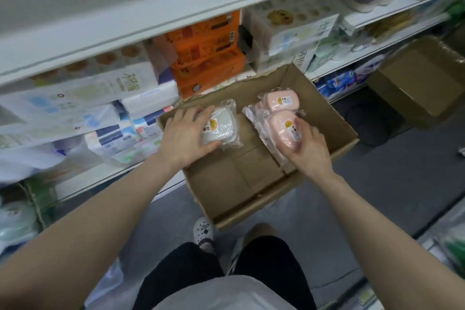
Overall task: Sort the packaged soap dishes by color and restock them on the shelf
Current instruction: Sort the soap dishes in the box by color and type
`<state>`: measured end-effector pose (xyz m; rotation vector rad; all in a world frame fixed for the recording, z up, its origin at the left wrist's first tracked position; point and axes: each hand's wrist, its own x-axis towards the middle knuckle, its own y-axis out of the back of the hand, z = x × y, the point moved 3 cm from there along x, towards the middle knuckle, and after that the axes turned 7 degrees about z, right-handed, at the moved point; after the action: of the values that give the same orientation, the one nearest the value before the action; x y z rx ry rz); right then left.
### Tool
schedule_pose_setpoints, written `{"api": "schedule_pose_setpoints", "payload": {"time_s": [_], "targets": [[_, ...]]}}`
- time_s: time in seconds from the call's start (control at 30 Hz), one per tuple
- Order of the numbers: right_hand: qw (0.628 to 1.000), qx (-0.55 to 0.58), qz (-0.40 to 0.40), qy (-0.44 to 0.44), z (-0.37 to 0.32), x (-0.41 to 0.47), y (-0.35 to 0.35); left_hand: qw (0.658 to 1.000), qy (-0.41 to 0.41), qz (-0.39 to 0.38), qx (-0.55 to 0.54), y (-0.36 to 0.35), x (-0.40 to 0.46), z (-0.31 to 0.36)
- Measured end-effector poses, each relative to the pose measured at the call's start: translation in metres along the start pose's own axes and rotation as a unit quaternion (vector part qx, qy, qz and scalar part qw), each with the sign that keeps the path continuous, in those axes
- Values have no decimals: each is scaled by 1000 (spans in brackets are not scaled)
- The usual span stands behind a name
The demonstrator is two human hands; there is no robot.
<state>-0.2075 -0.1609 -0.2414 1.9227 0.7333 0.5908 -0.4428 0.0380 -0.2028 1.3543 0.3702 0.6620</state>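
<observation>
Left hand (187, 133) clamped on white soap dish (221, 126), right hand (305, 145) on pink soap dish (284, 131), both inside box (324, 98). Probably light, rigid, slippery in wrap; best gripped across the sides.

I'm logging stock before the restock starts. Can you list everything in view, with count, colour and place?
white soap dish: one, white, wrapped, left in box
pink soap dishes: at least two, pink, wrapped, right in box
cardboard box: one, brown, open, beside shelf
second box: one, brown, floor, far right
orange packs: several, orange, on shelf
tissue packs: many, white and blue, shelf left
left hand: holds white dish
right hand: grips nearer pink dish
</observation>
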Motion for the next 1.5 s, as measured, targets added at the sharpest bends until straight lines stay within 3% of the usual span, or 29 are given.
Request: {"api": "schedule_pose_setpoints", "payload": {"time_s": [0.13,0.3,0.4,0.5,0.67,0.8,1.0,1.13,1.3,1.4,1.5], "targets": [[988,-118,-82,48,39,34,-11,999,31,-18,3,-20,10,8],[937,-218,-206,179,69,90,-37,990,133,-35,32,-46,6,9],[914,-230,-231,240,79,117,-52,981,187,-39,35,-58,-1,18],[910,-246,-207,263,87,133,-58,972,226,-54,37,-68,-4,31],[916,-210,-174,294,86,137,-59,962,262,-77,27,-77,-8,47],[900,-124,-186,374,36,119,-60,963,260,-68,16,-76,-8,57],[817,-6,-304,490,-60,77,-76,976,213,-46,-5,-74,-9,72],[803,22,-333,494,-67,64,-93,978,204,-31,-2,-76,-25,68],[764,-51,-353,538,-34,53,-120,944,317,-9,94,-62,-64,36],[737,-79,-361,566,-24,35,-143,921,381,-21,80,-70,-91,20],[745,-81,-360,556,-29,18,-174,920,388,-24,45,-84,-94,21]]}}
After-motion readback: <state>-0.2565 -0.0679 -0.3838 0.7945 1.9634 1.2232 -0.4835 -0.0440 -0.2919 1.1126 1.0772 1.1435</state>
